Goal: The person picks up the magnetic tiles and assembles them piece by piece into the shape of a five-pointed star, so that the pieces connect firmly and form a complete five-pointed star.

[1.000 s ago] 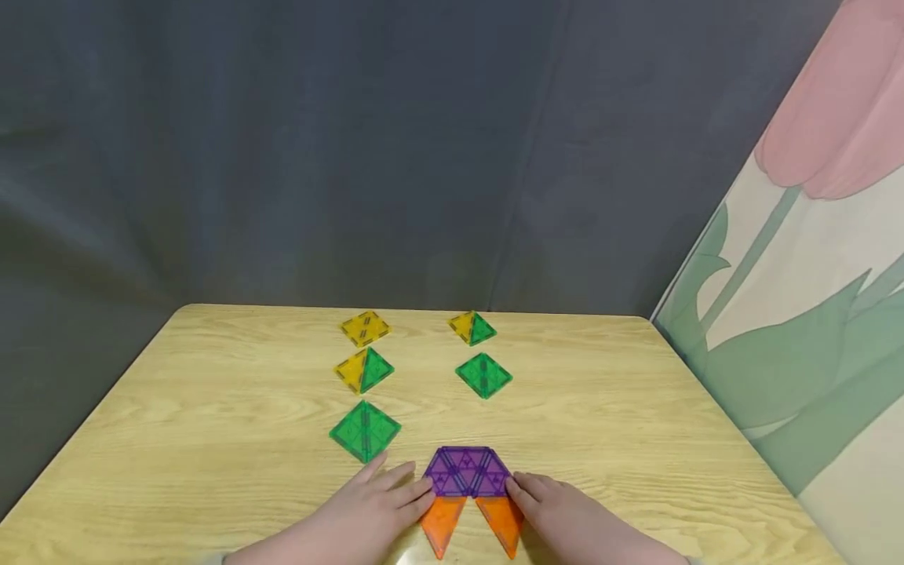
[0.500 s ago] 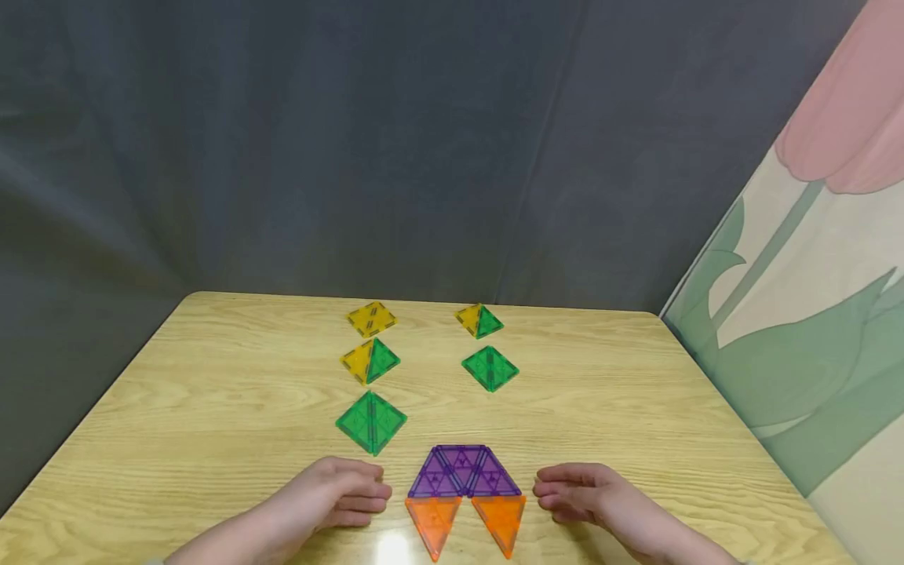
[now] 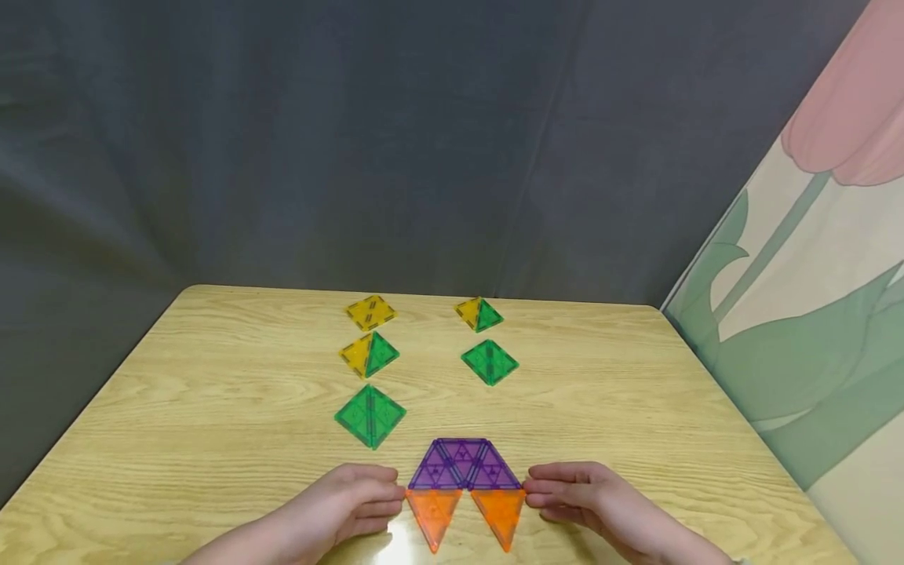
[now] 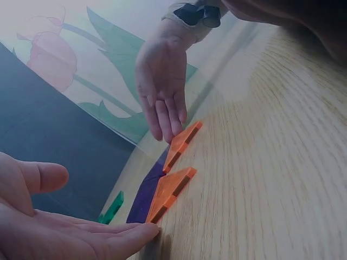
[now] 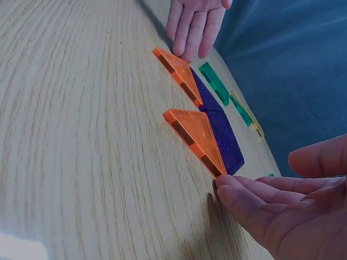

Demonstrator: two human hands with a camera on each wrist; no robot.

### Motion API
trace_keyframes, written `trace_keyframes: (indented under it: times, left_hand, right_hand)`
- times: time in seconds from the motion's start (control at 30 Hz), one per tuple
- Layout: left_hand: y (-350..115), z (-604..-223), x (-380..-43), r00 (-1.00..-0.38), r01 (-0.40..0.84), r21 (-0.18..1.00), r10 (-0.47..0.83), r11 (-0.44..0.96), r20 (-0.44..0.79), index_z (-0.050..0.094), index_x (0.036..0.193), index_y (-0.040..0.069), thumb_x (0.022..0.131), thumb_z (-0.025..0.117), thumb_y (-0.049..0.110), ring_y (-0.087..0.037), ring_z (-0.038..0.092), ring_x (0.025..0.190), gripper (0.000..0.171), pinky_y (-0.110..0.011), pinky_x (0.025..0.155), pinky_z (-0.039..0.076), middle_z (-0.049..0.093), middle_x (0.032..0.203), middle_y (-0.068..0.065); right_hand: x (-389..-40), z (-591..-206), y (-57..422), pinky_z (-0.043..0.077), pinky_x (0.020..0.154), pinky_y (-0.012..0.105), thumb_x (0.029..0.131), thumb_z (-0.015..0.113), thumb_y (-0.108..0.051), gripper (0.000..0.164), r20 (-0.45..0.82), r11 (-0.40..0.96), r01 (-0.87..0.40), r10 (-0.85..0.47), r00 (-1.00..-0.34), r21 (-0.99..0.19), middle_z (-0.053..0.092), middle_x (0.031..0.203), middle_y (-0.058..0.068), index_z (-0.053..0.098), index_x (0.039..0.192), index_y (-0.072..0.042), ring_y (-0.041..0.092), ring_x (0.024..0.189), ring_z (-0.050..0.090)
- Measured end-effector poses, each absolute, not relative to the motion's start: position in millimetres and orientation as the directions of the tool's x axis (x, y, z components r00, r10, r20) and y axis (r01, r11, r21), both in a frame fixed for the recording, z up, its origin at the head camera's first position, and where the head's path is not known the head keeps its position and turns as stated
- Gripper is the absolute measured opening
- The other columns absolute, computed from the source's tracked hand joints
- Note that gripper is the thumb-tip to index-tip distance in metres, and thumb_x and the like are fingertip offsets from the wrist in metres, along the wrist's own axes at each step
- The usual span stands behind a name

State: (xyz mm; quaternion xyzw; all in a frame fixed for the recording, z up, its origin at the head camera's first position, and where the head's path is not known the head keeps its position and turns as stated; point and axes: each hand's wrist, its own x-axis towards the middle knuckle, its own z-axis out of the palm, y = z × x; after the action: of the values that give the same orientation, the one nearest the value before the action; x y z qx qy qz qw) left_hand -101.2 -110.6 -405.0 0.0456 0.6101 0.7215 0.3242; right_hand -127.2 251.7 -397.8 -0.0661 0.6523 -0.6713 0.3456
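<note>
Three purple tiles (image 3: 464, 464) are lying joined as a trapezoid on the near part of the wooden table (image 3: 212, 416). A left orange tile (image 3: 434, 515) and a right orange tile (image 3: 501, 515) are adjoining its near side, points toward the person. Left hand (image 3: 353, 502): grasping nothing, straight fingers touching the left orange tile's outer corner. Right hand (image 3: 596, 498): likewise unclenched, touching the right one's. Five green and yellow diamonds (image 3: 490, 362) are lying beyond, in two columns.

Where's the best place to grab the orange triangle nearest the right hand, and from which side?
Probably pinch the orange triangle by its slanted edges near the free tip, coming from the side opposite the purple tiles. It lies flat, its other edge against them.
</note>
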Motion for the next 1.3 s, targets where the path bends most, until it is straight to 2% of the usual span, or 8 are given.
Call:
trace_keyframes:
  times: [0.17, 0.4, 0.7, 1.03, 1.3]
  left_hand:
    - [-109.1, -406.8, -101.4, -0.790, -0.396, 0.917, 0.526, -0.044, -0.315, 0.019, 0.136, -0.031, 0.101, 0.051, 0.015, -0.049, 0.045, 0.128, 0.066, -0.051, 0.102, 0.044, 0.045, 0.135, -0.040]
    - [-109.6, -402.7, -106.8, -0.804, -0.404, 0.914, 0.487, -0.028, -0.341, 0.019, 0.136, -0.031, 0.104, 0.042, 0.016, -0.049, 0.045, 0.127, 0.062, -0.052, 0.102, 0.043, 0.045, 0.134, -0.041]
    - [-103.5, -396.7, -107.4, -0.778, -0.467, 0.884, 0.493, -0.040, -0.389, 0.013, 0.137, -0.031, 0.100, 0.047, 0.020, -0.053, 0.039, 0.130, 0.071, -0.060, 0.105, 0.037, 0.037, 0.136, -0.046]
    - [-103.3, -398.8, -107.0, -0.798, -0.485, 0.871, 0.446, -0.074, -0.406, 0.013, 0.137, -0.030, 0.099, 0.046, 0.020, -0.052, 0.041, 0.129, 0.071, -0.057, 0.102, 0.042, 0.041, 0.135, -0.044]
    - [-101.0, -398.2, -106.8, -0.811, -0.485, 0.870, 0.417, -0.086, -0.411, 0.015, 0.138, -0.029, 0.099, 0.046, 0.021, -0.052, 0.042, 0.128, 0.071, -0.056, 0.097, 0.047, 0.041, 0.136, -0.043]
  right_hand:
    - [-126.9, -398.0, 250.7, 0.049, 0.098, 0.041, 0.104, 0.044, -0.006, 0.048, -0.375, 0.099, 0.384, -0.534, -0.758, -0.918, 0.051, 0.135, 0.033, 0.032, 0.137, 0.026, 0.035, 0.119, 0.058]
    - [-128.3, -394.8, 252.2, 0.050, 0.097, 0.041, 0.102, 0.045, -0.006, 0.049, -0.394, 0.162, 0.364, -0.499, -0.772, -0.917, 0.055, 0.131, 0.031, 0.032, 0.136, 0.027, 0.036, 0.117, 0.059]
    - [-127.0, -394.8, 250.4, 0.050, 0.097, 0.041, 0.102, 0.046, -0.007, 0.051, -0.420, 0.140, 0.409, -0.513, -0.749, -0.902, 0.057, 0.128, 0.030, 0.031, 0.137, 0.027, 0.035, 0.116, 0.060]
    - [-131.7, -398.2, 249.0, 0.052, 0.094, 0.042, 0.102, 0.047, -0.009, 0.048, -0.437, 0.091, 0.458, -0.505, -0.744, -0.884, 0.062, 0.123, 0.027, 0.037, 0.136, 0.024, 0.032, 0.111, 0.063]
    - [-133.9, -395.3, 247.2, 0.052, 0.093, 0.044, 0.103, 0.047, -0.011, 0.050, -0.446, 0.102, 0.460, -0.494, -0.746, -0.882, 0.061, 0.124, 0.027, 0.036, 0.137, 0.023, 0.034, 0.112, 0.062]
